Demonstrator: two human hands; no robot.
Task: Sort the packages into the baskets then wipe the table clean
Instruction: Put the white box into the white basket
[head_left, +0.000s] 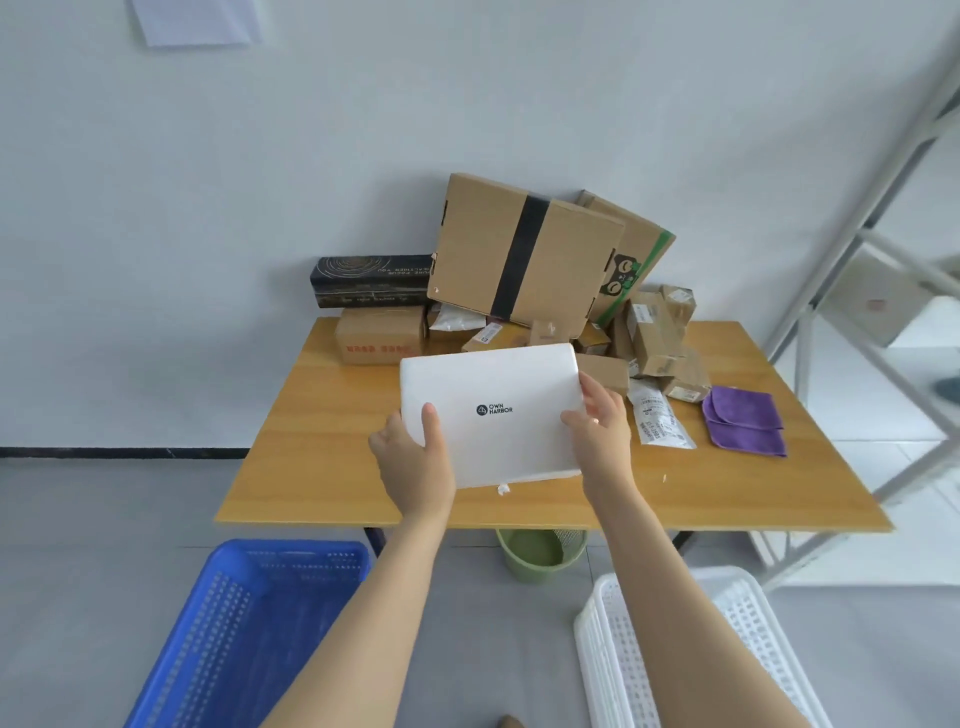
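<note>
**While boxes wait, white package held over table**

As I grip the white package at its near corners, my left hand and right hand show thumbs on its face, with most fingers hidden behind. Below, the blue basket and white basket are cut off by the frame.

The white package hides most fingers of the left hand and right hand. The bottom edge cuts off the blue basket and white basket. The worktop covers part of the green bin. Labels on the small cartons are unreadable.
</note>
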